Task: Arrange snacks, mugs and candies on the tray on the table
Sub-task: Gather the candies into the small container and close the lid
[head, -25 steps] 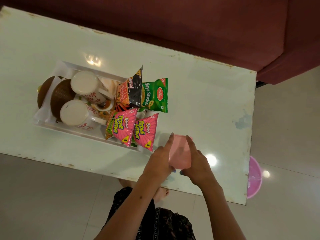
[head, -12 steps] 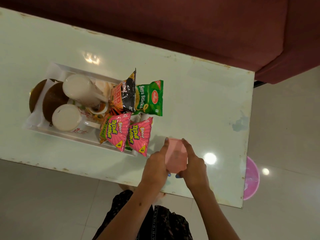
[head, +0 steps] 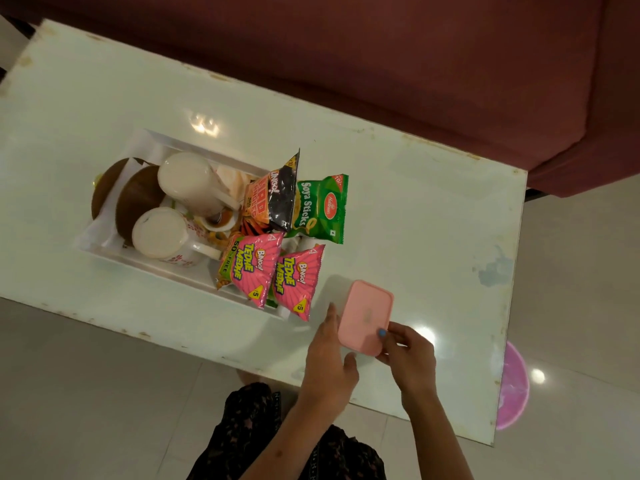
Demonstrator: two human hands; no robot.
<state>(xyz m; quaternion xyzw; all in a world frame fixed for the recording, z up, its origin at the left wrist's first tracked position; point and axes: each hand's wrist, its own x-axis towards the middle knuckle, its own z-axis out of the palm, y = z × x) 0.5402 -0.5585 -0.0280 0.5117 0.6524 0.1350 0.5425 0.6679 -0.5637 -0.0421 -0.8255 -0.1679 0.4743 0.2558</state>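
Near the desk's (head: 415,209) front edge, at about five o'clock from the tray (head: 162,268), we hold a pink lidded box (head: 365,315) between both hands. Our right hand (head: 407,358) pinches its near corner, thumb on the lid; our left hand (head: 329,358) lies along its left side with fingers loosely spread, touching it. We cannot tell what the box holds, since its lid is on.

The white tray sits at nine o'clock on the desk. Inside it, two white mugs (head: 159,233) rest at its left half beside two brown round lids (head: 138,202). At its right end stand snack packets: two pink Tedhe Medhe packs (head: 252,268), a black-and-orange Bingo pack (head: 277,199), and a green Soya Sticks pack (head: 322,209) hanging over the tray's three o'clock edge. Small candies are blurred between the mugs and the packets.
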